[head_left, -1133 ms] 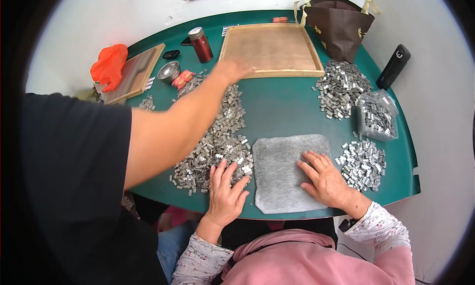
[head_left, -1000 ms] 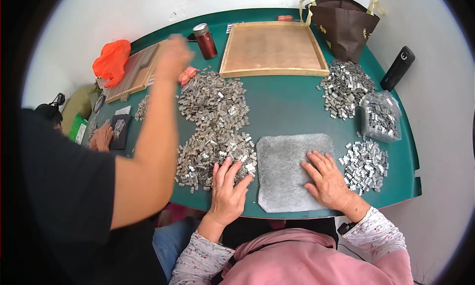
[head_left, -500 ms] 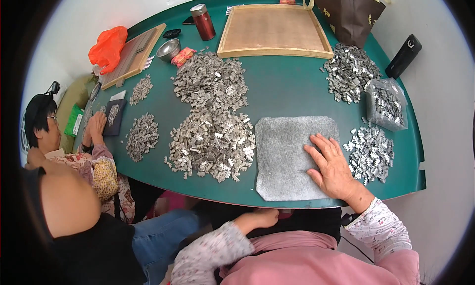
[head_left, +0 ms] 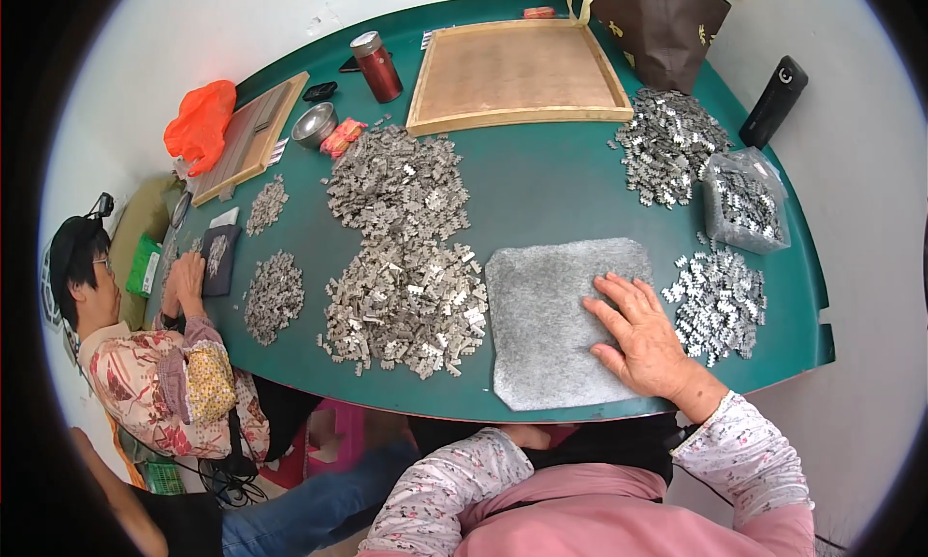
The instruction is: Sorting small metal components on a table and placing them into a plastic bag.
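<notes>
Grey felt, a roughly square pad (head_left: 551, 320), lies at the near edge of the green surface (head_left: 541, 194), and the right hand (head_left: 646, 339) rests flat on its right part, fingers spread and loose, gripping nothing. Only the left sleeve shows, bent below the surface edge; whether that hand is loose or clenched I cannot tell.

At three o'clock from the right hand, just beside the pad, sits a small heap of little silver metal pieces (head_left: 717, 301). At nine o'clock from the pad, touching its left edge, lies a large heap of the same pieces (head_left: 406, 306), running on toward twelve o'clock into a second large heap (head_left: 396, 180).

Farther to the left, two smaller heaps (head_left: 274, 291) lie before a seated person in a flowered top, whose hands (head_left: 188, 278) rest near a small dark pad (head_left: 218, 257).

Toward one o'clock from the right hand stand a clear bag of pieces (head_left: 744, 204) and another loose heap (head_left: 667, 151). At the far edge lie a shallow wooden tray (head_left: 517, 73), a red canister (head_left: 375, 66), a small metal bowl (head_left: 314, 125), a slatted wooden board (head_left: 246, 139), an orange bag (head_left: 198, 122), a brown bag (head_left: 662, 20) and a black bottle (head_left: 773, 101).
</notes>
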Demonstrator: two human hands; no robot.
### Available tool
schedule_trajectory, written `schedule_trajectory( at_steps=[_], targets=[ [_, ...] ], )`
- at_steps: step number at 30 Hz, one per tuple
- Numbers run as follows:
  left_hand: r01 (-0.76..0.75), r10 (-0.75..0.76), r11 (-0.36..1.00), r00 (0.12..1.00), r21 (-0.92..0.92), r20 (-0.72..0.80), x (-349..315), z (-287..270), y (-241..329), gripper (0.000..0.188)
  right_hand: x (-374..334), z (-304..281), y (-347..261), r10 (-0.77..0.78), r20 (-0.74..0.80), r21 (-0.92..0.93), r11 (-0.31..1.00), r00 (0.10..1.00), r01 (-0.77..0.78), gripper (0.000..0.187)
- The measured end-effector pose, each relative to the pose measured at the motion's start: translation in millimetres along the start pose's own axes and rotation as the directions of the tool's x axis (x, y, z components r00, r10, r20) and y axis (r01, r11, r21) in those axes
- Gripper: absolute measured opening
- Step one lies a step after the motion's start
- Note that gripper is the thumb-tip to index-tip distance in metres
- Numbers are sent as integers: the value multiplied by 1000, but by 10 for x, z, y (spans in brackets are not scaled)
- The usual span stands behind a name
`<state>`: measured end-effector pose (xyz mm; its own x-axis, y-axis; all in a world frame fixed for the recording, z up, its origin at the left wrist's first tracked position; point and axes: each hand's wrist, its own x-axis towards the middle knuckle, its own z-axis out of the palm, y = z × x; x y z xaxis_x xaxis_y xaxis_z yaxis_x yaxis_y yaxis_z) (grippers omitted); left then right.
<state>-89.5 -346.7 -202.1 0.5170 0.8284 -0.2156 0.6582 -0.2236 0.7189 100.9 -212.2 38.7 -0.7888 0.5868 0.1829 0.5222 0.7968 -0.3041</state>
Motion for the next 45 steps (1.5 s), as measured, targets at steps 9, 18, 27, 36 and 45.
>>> schedule_trajectory(
  at_steps=[9,18,27,36,45],
  targets=[
    [19,-18,1000,997,-14,80,38,-122,-118,36,13,-9,-11,6,22,10,1000,1000,-6,62],
    [69,-50,994,978,-87,201,108,-226,-381,37,100,-77,-25,60,125,43,997,990,-66,67],
    [86,-33,983,950,-161,310,382,-733,-472,38,54,-63,35,99,260,55,992,960,-118,69],
    [102,-40,984,926,-147,375,189,-974,-320,39,45,-89,39,86,210,44,994,974,-97,67],
    [110,-75,992,921,-70,382,-187,-845,-159,40,36,45,30,21,120,30,999,993,-25,67]
  ],
)
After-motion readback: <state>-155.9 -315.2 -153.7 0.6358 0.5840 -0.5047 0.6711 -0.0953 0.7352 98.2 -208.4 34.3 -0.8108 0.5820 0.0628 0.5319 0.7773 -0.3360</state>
